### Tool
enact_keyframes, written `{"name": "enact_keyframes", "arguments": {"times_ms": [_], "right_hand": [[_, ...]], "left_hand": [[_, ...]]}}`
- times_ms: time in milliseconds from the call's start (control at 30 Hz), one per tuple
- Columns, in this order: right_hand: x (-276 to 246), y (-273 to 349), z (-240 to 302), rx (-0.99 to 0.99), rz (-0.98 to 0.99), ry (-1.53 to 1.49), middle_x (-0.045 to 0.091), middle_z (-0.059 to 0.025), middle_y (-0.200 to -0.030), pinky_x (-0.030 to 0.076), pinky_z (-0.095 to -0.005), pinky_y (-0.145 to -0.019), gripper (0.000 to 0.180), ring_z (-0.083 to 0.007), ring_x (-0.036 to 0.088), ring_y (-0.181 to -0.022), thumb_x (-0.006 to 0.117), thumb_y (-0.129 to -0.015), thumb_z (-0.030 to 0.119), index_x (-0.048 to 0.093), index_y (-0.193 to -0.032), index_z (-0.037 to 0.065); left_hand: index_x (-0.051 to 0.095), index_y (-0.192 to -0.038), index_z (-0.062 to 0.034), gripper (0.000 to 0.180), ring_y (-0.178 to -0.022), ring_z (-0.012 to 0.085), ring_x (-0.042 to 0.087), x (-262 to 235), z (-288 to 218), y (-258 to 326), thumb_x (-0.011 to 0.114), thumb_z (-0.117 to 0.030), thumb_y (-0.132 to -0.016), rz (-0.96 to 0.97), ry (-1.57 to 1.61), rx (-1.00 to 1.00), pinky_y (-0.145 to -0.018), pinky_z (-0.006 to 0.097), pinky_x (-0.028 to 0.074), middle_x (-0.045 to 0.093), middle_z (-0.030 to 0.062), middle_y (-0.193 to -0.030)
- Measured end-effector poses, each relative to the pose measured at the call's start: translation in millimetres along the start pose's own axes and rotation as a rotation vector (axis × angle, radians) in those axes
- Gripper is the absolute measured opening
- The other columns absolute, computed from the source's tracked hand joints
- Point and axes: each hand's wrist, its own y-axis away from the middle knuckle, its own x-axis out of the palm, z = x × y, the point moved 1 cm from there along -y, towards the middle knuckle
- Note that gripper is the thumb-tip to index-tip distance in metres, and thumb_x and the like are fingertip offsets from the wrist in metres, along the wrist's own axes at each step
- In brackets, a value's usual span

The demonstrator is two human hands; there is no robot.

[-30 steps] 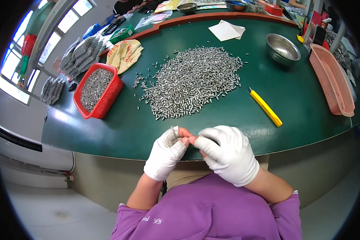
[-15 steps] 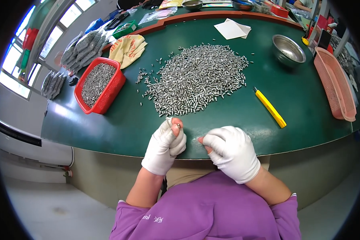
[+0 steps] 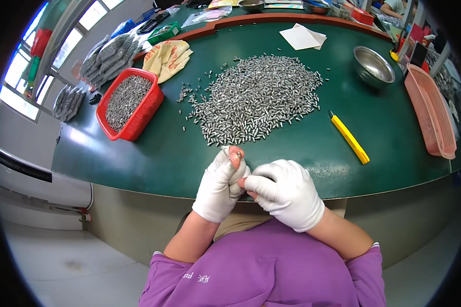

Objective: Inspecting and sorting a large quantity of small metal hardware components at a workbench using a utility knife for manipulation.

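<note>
In front of the heap of small silvery metal pins, my left hand pinches one small metal pin between bare thumb and fingertip. A white glove with cut-off fingertips covers the rest of that hand. Close beside it on the right, my gloved right hand is closed, its bare thumb and fingertip pressed together against the left hand's side. Whatever is in the right pinch is too small or hidden to make out. Both hands are over the near edge of the green table.
To the left stands a red basket full of pins, with a beige cloth and grey filled bags behind. A yellow-handled pointed tool, a metal bowl and a pink basket are at right. White paper lies farther back.
My right hand has moved left until its fingertips meet my left hand. The left hand has shifted slightly right and up, still pinching the pin.
</note>
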Motion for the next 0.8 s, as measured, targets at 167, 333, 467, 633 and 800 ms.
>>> {"name": "enact_keyframes", "arguments": {"times_ms": [167, 333, 467, 633, 800], "right_hand": [[5, -10, 4, 0.068, 0.014, 0.056, 0.055, -0.0034, -0.079, 0.047, -0.0377, -0.067, 0.015, -0.0241, 0.057, -0.075, 0.069, -0.076, 0.02, 0.057, -0.082, 0.013], [-11, 1, -3, 0.067, 0.228, -0.002, 0.057, -0.0045, -0.078, 0.049, -0.0387, -0.065, 0.013, -0.0244, 0.059, -0.074, 0.067, -0.078, 0.022, 0.059, -0.079, 0.012], [-39, -18, -27, 0.081, 0.151, 0.254, 0.061, -0.0037, -0.085, 0.05, -0.0395, -0.066, 0.015, -0.0252, 0.061, -0.075, 0.063, -0.079, 0.014, 0.065, -0.094, 0.017], [-34, -46, -72, 0.055, 0.225, 0.233, 0.063, -0.0061, -0.079, 0.051, -0.0395, -0.066, 0.008, -0.0267, 0.062, -0.074, 0.073, -0.072, 0.015, 0.07, -0.079, 0.012], [-16, -62, -77, 0.027, 0.319, 0.172, 0.062, -0.0061, -0.078, 0.05, -0.0401, -0.065, 0.009, -0.0274, 0.061, -0.075, 0.074, -0.071, 0.018, 0.07, -0.078, 0.013]], "left_hand": [[0.055, -0.102, -0.01, 0.021, -0.05, 0.0059, 0.026, -3, -6, -3, 0.062, -0.029, -0.095, 0.083, 0.105, -0.023, -0.047, 0.023, 0.022, 0.029, -0.0072, -0.06], [0.061, -0.097, -0.0097, 0.015, -0.049, 0.0068, 0.025, -15, -12, -9, 0.061, -0.025, -0.096, 0.134, 0.356, -0.066, -0.047, 0.024, 0.022, 0.028, -0.0073, -0.058], [0.059, -0.096, -0.0104, 0.015, -0.05, 0.007, 0.027, -20, -30, -16, 0.056, -0.025, -0.098, 0.153, 0.249, -0.098, -0.048, 0.023, 0.023, 0.03, -0.0068, -0.06], [0.049, -0.091, -0.0137, 0.014, -0.054, 0.007, 0.037, 4, -58, -55, 0.054, -0.025, -0.098, 0.234, 0.033, -0.115, -0.05, 0.021, 0.03, 0.045, -0.003, -0.074], [0.054, -0.094, -0.0088, 0.009, -0.058, 0.0051, 0.042, 11, -66, -91, 0.054, -0.018, -0.096, 0.259, -0.109, -0.052, -0.051, 0.019, 0.035, 0.056, 0.0004, -0.082]]}}
